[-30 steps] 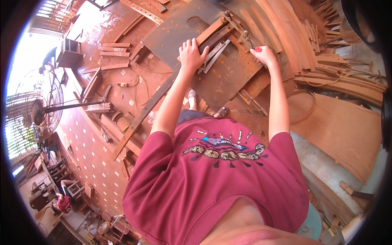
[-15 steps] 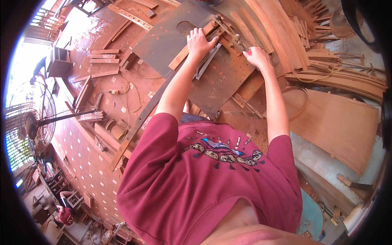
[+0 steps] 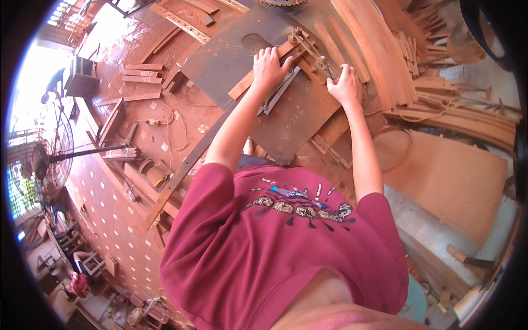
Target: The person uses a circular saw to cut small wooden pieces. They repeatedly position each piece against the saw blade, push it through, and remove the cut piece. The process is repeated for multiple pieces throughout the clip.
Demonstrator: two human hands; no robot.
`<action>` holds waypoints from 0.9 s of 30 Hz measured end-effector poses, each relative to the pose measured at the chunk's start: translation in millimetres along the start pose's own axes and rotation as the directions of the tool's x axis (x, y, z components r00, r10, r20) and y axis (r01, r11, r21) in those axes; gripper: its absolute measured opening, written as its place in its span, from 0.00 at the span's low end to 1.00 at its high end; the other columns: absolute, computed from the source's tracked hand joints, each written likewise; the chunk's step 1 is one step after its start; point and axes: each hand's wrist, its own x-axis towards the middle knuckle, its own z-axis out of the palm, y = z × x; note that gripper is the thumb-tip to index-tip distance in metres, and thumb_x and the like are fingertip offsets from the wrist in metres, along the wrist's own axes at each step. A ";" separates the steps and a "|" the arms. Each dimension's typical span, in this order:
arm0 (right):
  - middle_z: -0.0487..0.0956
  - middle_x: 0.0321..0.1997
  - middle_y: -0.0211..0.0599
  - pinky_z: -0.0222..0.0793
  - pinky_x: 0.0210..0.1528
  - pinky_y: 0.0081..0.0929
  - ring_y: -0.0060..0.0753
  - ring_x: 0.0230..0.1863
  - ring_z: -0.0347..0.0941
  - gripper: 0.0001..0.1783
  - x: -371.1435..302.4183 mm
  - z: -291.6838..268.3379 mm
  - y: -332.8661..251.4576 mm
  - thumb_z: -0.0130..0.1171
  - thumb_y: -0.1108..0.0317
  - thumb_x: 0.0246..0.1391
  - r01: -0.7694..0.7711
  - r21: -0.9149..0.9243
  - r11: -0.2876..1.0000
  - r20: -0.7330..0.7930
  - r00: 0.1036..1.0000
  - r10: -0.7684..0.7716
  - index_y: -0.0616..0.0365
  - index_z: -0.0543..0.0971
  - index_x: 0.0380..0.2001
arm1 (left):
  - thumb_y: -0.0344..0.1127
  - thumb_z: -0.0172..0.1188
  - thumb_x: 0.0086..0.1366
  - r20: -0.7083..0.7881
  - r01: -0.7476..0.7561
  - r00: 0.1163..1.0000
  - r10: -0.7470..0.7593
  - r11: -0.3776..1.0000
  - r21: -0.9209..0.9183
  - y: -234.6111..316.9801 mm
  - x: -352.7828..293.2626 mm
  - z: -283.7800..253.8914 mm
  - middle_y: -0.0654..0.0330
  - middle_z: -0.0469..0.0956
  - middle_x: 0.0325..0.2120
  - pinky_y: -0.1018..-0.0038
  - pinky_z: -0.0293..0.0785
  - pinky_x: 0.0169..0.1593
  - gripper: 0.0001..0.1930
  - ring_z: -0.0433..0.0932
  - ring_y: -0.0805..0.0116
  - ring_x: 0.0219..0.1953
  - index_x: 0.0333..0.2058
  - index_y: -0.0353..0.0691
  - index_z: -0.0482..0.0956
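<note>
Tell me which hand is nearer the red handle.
Right: your right hand holds the red handle. Your left hand is farther left, on a wooden strip.

A brown wooden strip [image 3: 242, 84] lies slanted beside a metal linkage [image 3: 311, 49].

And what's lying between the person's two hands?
In the head view, a slim pale strip lies on the dark tabletop between the left hand and right hand; part of a metal clamp also shows, nearer the right hand.
</note>
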 end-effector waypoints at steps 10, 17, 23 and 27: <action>0.73 0.16 0.34 0.68 0.19 0.31 0.27 0.14 0.71 0.20 27.7 4.2 13.1 0.60 0.57 0.61 -0.493 0.242 0.836 0.753 0.639 0.158 0.64 0.76 0.24 | 0.52 0.55 0.69 -0.026 0.371 0.928 -0.371 0.922 0.113 -91.1 -160.2 -113.4 0.47 0.82 0.36 0.59 0.76 0.44 0.23 0.82 0.51 0.41 0.46 0.35 0.78; 0.71 0.14 0.31 0.65 0.18 0.29 0.25 0.13 0.67 0.21 62.0 25.9 -16.3 0.61 0.58 0.60 -0.518 0.333 0.788 0.762 0.640 0.099 0.62 0.73 0.21 | 0.60 0.45 0.73 0.101 0.435 0.884 -0.457 0.882 0.183 -137.6 -134.1 -112.4 0.43 0.81 0.23 0.53 0.76 0.37 0.28 0.82 0.43 0.31 0.38 0.36 0.78; 0.74 0.15 0.40 0.68 0.19 0.35 0.32 0.14 0.72 0.25 117.2 62.7 -61.4 0.62 0.54 0.56 -0.504 0.409 0.761 0.748 0.663 0.037 0.68 0.75 0.19 | 0.64 0.41 0.72 0.107 0.487 0.849 -0.517 0.845 0.221 -193.6 -76.2 -123.0 0.40 0.81 0.25 0.51 0.75 0.39 0.35 0.82 0.40 0.34 0.29 0.35 0.80; 0.74 0.15 0.41 0.69 0.19 0.36 0.33 0.14 0.71 0.23 154.8 86.4 -97.5 0.58 0.58 0.55 -0.492 0.437 0.753 0.746 0.665 0.001 0.67 0.73 0.16 | 0.70 0.45 0.67 0.156 0.470 0.843 -0.514 0.847 0.250 -240.5 -40.0 -127.1 0.41 0.82 0.27 0.52 0.77 0.42 0.38 0.82 0.42 0.35 0.28 0.35 0.83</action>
